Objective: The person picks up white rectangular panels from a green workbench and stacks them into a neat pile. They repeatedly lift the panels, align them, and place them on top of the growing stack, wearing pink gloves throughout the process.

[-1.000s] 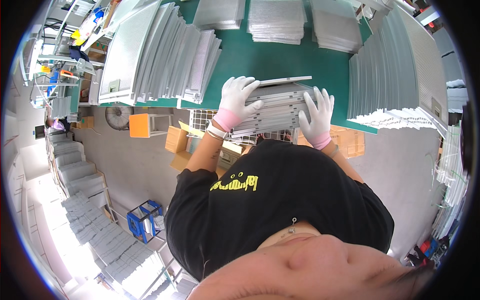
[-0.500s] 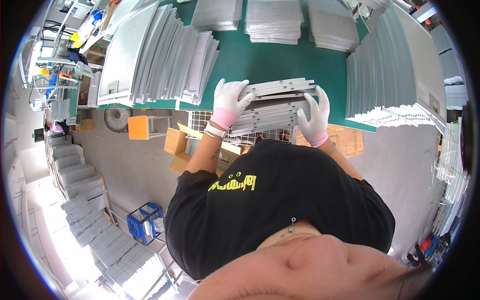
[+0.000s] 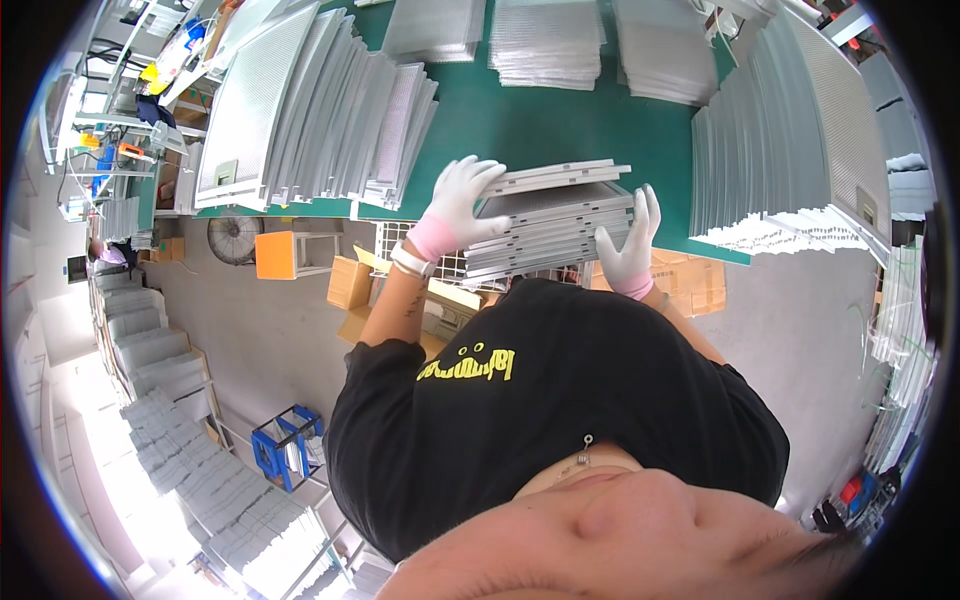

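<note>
In front of me, a stack of thin silver-framed mesh panels (image 3: pixel 548 232) lies at the table's near edge. On its far side a couple of similar panels (image 3: pixel 560 176) sit slightly apart, exposing the grey mesh face of the stack. My left hand (image 3: pixel 458 208), in a white glove with a pink cuff, is at the stack's left side. Its fingers are spread, the fingertips by the far panels and the thumb against the stack. My right hand (image 3: pixel 630 245), gloved alike, stands at the right side, with fingers extended and thumb apart near the panel ends.
The green table (image 3: pixel 470 125) carries a leaning row of mesh panels (image 3: pixel 320 120) on the left and another row (image 3: pixel 765 140) on the right. Flat piles of mesh sheets (image 3: pixel 545 45) lie at the back. Cardboard boxes (image 3: pixel 350 280) and an orange-topped stool (image 3: pixel 277 256) stand below.
My left hand has shifted left and spread its fingers. My right hand has come down off the far panels' right corner. More of the lower stack's mesh face shows.
</note>
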The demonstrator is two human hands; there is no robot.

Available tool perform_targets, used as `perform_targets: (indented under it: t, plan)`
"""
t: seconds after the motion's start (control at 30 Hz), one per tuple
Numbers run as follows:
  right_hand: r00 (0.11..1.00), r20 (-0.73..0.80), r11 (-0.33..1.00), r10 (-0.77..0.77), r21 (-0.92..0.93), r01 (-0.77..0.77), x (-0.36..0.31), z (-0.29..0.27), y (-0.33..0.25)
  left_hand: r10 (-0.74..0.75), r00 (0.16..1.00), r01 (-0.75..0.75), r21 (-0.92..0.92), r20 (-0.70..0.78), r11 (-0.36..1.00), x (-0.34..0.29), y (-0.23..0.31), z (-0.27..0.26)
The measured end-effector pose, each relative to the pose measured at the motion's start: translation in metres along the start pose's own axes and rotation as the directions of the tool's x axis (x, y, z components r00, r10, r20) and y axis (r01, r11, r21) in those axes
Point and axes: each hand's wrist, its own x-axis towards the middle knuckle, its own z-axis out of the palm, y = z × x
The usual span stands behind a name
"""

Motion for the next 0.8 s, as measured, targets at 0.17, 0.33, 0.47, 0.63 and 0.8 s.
perform_targets:
  t: [0.17,0.33,0.47,0.63,0.8]
  plan:
    - [0.999,-0.034,0.998,0.037,0.044,-0.036,-0.005,0.004,0.002,0.006,1.0,0.0,-0.41,0.013,0.912,-0.061,-0.016,-0.006]
    - [0.999,-0.035,0.998,0.041,0.059,-0.039,-0.005,0.008,0.002,-0.007,1.0,0.011,-0.134,0.029,0.991,-0.106,-0.012,0.043]
    - [0.993,0.102,0.949,0.055,0.304,-0.084,0.01,0.002,0.01,-0.154,0.917,-0.062,-0.512,-0.368,0.857,-0.081,-0.019,0.091]
    - [0.946,0.265,0.912,-0.186,0.406,0.065,0.043,-0.024,0.039,-0.056,0.954,-0.077,-0.421,-0.295,0.904,-0.059,-0.046,0.076]
    - [0.839,0.516,0.936,-0.172,0.352,-0.025,0.056,-0.03,0.057,0.014,0.971,-0.09,-0.313,-0.24,0.946,-0.053,-0.06,0.066]
